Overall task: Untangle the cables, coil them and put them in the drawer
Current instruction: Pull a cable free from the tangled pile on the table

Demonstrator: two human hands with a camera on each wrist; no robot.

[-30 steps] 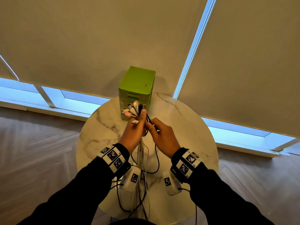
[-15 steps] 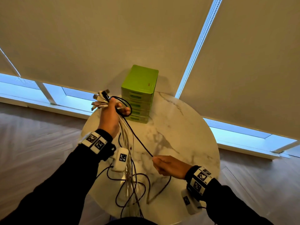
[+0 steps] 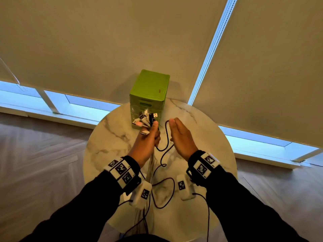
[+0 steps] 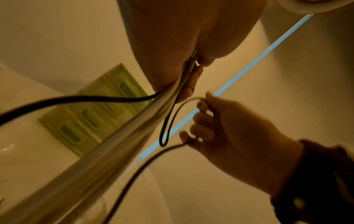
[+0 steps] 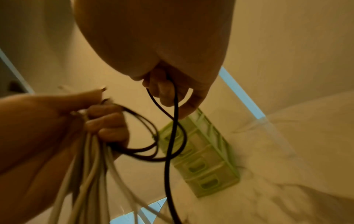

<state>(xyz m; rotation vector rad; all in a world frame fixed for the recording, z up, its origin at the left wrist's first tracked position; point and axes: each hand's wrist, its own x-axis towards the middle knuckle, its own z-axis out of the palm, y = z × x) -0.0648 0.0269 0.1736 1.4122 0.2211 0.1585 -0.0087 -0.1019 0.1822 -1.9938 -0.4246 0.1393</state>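
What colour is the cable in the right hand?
Black cable; the right wrist view shows it best.

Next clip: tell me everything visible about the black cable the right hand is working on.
The black cable is thin, round and flexible, dark with a faint reddish sheen. Its upper part loops between the left hand, which grips it with a bundle of pale cables, and the right hand, whose fingers curl round it. Below, it hangs in slack curves and lies looped on the marble table. Its far end cannot be traced.

the table [image 3: 201,137] looks like glossy veined marble. the drawer unit [image 3: 152,84] is smooth green plastic. the floor [image 3: 35,163] is matt wood.
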